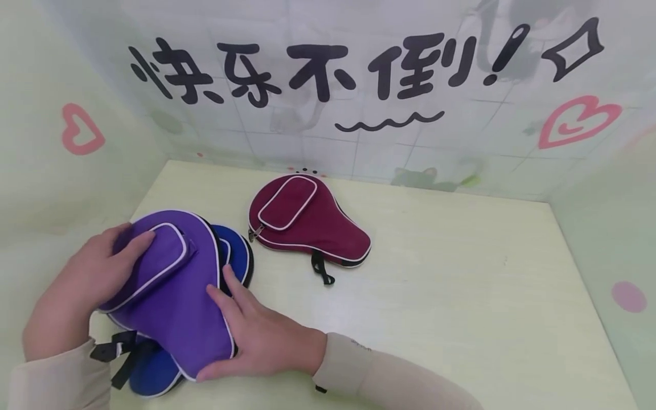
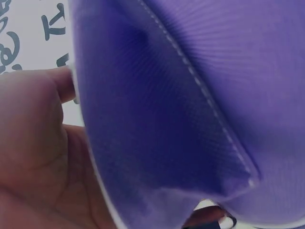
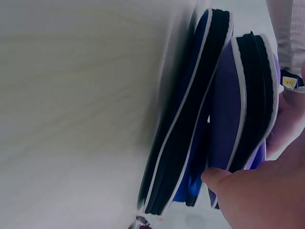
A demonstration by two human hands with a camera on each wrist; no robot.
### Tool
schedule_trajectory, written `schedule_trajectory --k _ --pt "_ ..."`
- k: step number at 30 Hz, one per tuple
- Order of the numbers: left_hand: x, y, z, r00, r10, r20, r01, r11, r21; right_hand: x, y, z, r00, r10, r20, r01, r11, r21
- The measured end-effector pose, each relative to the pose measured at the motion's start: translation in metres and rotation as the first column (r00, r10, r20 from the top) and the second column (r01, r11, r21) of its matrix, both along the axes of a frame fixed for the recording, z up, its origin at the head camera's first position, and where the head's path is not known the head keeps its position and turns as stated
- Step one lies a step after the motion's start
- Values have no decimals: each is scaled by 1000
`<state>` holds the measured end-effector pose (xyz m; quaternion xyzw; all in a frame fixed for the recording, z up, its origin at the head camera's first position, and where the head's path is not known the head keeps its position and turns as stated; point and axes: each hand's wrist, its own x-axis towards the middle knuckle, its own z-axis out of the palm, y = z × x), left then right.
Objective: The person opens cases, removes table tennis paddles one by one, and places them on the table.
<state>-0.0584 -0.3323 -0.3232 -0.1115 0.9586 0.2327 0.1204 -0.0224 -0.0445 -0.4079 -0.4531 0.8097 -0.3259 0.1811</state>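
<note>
A purple table tennis bat case [image 1: 189, 302] with white piping lies tilted between my two hands. My left hand [image 1: 97, 270] grips its rounded left side, with the thumb on the front pocket [image 1: 159, 253]. My right hand [image 1: 266, 339] holds the narrow handle end along its right edge, thumb at the bottom tip. Beneath it, a blue bat case [image 1: 154, 367] rests on the table, mostly covered. In the right wrist view, the purple case [image 3: 226, 109] sits just above the blue case [image 3: 193, 119], both showing black zip sides. Purple fabric [image 2: 143, 109] fills most of the left wrist view.
A maroon bat case [image 1: 328, 219] with a black strap [image 1: 320, 267] lies at the back middle of the pale table [image 1: 435, 296]. Printed walls [image 1: 359, 114] enclose the table at the back and both sides. A black strap [image 1: 123, 353] hangs below my left hand.
</note>
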Motion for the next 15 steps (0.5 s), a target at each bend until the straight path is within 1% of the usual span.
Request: schedule_trajectory --k 2,5,7,11,15 --pt "1 0 -1 1000 -6 -6 6 1000 -8 2 -3 -2 999 12 -44 -12 1000 1" --pt "4 1 -1 1000 -7 -21 6 1000 -30 3 -7 -6 991 15 -130 -14 1000 13" --pt "5 2 -2 999 -13 -36 11 999 -45 4 -8 -8 986 13 -166 -9 1000 21" --pt "4 6 -2 999 -31 -41 28 997 -76 4 -11 -11 984 13 -176 -8 1000 29" --pt "1 5 -3 999 -28 -34 26 998 -63 4 -12 -12 985 14 -172 -9 1000 30"
